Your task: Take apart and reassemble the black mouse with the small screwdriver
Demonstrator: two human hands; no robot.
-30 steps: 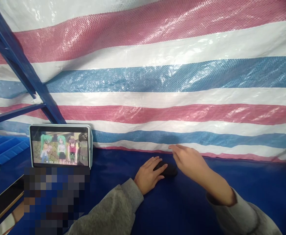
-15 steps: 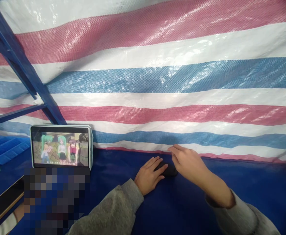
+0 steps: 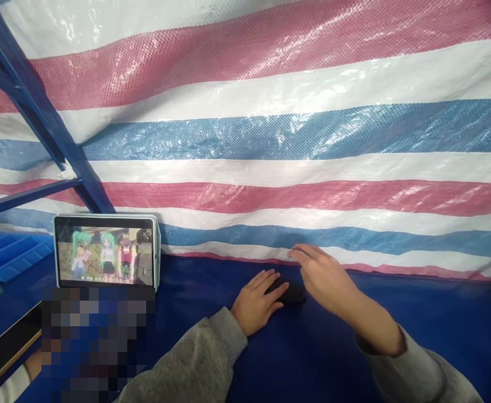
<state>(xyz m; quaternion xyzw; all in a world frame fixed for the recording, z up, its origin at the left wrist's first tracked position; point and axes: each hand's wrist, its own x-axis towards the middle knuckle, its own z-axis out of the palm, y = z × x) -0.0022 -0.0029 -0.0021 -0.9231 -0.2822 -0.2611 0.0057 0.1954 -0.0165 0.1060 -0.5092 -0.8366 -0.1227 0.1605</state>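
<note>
On the blue table surface (image 3: 279, 358) lies a small black rounded object like a computer mouse (image 3: 295, 292). My left hand (image 3: 257, 302) is on its left end, with the thumb on the near side and the fingers over the top and far side, steadying it. Just beyond its right end, my right hand (image 3: 323, 277) hovers above the surface, fingers bent together and pointing left. The right thumb is mostly hidden, and anything between those fingertips is too small to make out.
A tablet (image 3: 106, 252) in a pale case stands at left, playing a cartoon. Another person's hand, partly blurred out, is by a phone (image 3: 10, 347) at lower left. Blue trays (image 3: 14, 254), a blue metal frame (image 3: 60, 134) and striped plastic sheeting (image 3: 270, 134) border the surface.
My right hand has risen very slightly and its fingers have shifted a little, uncovering more of the black object's right end. The left hand keeps its place.
</note>
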